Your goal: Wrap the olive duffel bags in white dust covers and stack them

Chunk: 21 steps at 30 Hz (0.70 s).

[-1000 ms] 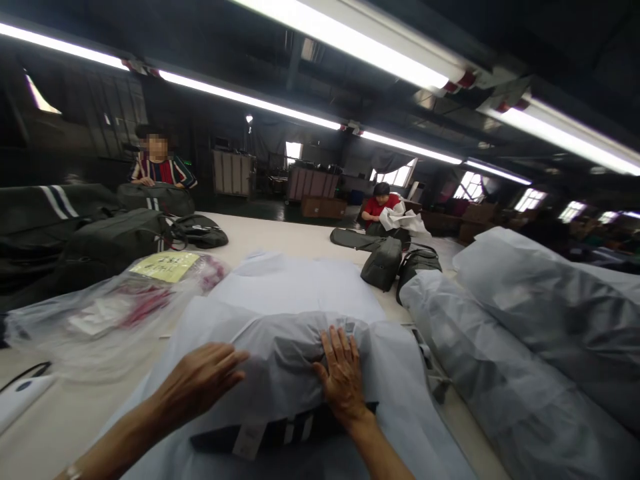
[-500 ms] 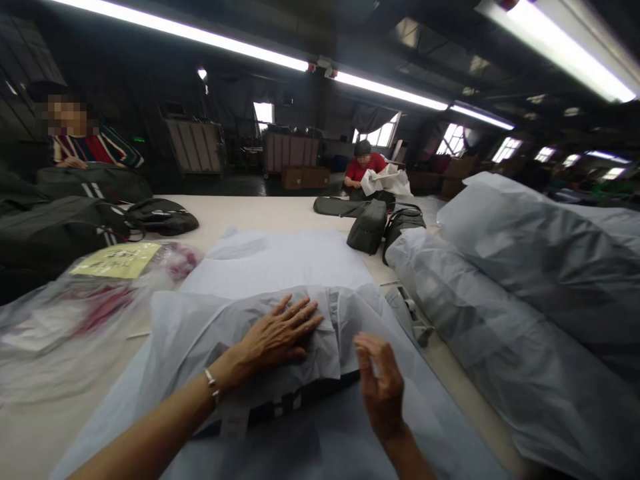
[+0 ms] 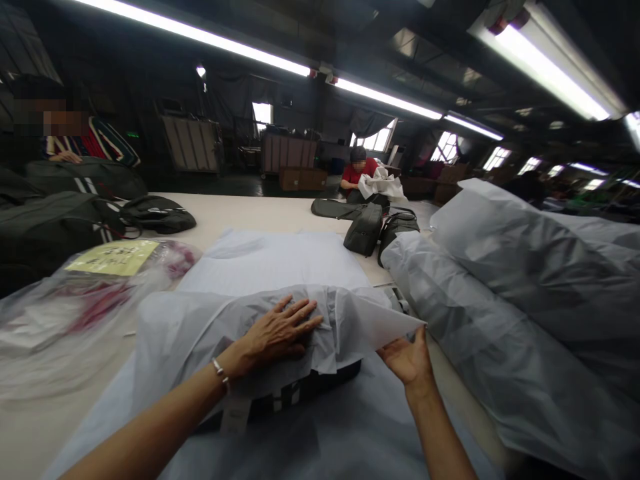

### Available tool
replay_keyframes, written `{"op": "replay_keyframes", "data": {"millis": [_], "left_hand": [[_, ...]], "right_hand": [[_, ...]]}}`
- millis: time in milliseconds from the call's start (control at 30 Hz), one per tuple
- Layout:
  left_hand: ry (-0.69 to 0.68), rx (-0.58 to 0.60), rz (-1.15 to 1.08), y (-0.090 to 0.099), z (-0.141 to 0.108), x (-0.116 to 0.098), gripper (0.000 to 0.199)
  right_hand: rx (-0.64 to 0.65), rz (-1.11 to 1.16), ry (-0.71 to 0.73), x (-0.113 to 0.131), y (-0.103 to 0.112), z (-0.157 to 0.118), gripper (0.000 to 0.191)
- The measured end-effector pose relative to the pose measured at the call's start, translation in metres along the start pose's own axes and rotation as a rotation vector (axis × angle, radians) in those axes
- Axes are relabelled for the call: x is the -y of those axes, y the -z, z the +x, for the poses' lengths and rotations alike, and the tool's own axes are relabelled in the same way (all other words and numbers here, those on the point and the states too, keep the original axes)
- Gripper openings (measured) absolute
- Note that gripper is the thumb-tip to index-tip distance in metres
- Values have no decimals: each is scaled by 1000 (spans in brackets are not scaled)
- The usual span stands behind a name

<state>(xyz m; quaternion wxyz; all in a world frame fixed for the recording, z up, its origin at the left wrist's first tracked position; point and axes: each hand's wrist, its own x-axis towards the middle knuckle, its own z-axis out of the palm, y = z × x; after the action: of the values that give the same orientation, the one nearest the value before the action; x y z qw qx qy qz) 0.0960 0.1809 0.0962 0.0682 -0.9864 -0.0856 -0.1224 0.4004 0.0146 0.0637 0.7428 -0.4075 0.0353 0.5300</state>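
A sheet of thin white wrapping paper [image 3: 190,327] lies over a dark bag [image 3: 320,387], whose front edge with white stripes and a white tag [image 3: 235,415] shows below it. My left hand [image 3: 280,333] rests flat on top of the paper, fingers spread. On the right, my right hand [image 3: 410,357] pinches a corner of the paper between thumb and fingers and holds it up, away from the bag. More white paper [image 3: 280,267] lies spread beneath and beyond the bag. Most of the bag is hidden under the sheet.
Large paper-wrapped bundles [image 3: 500,333] are piled on the right. Dark green bags [image 3: 365,230] stand at the table's far side, others [image 3: 60,220] at the left. A clear plastic bag [image 3: 65,320] with a yellow label lies left. Two people work across the table [image 3: 240,207].
My right hand has moved right and turned palm up, taking hold of the paper's corner and lifting it outward. My left hand has stayed in place on the paper.
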Motion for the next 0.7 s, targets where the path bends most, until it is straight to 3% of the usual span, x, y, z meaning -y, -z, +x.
{"op": "replay_keyframes", "data": {"millis": [100, 233, 367, 433, 500, 600, 700], "left_hand": [[-13, -16, 0, -1, 0, 1, 73], [-14, 5, 3, -4, 0, 1, 75], [-7, 12, -2, -3, 0, 1, 75], [-7, 9, -2, -3, 1, 1, 73], [-8, 17, 6, -2, 1, 1, 73], [-2, 47, 25, 0, 1, 0, 74], [-1, 57, 41, 2, 1, 0, 75]], "right_hand": [[17, -9, 31, 21, -4, 4, 61], [-68, -21, 45, 48, -2, -5, 59], [-85, 1, 116, 67, 2, -21, 78], [-55, -35, 148, 65, 5, -24, 77], [-72, -116, 162, 54, 7, -18, 62], [-243, -177, 320, 34, 6, 3, 40], [-365, -126, 517, 24, 9, 20, 41]]}}
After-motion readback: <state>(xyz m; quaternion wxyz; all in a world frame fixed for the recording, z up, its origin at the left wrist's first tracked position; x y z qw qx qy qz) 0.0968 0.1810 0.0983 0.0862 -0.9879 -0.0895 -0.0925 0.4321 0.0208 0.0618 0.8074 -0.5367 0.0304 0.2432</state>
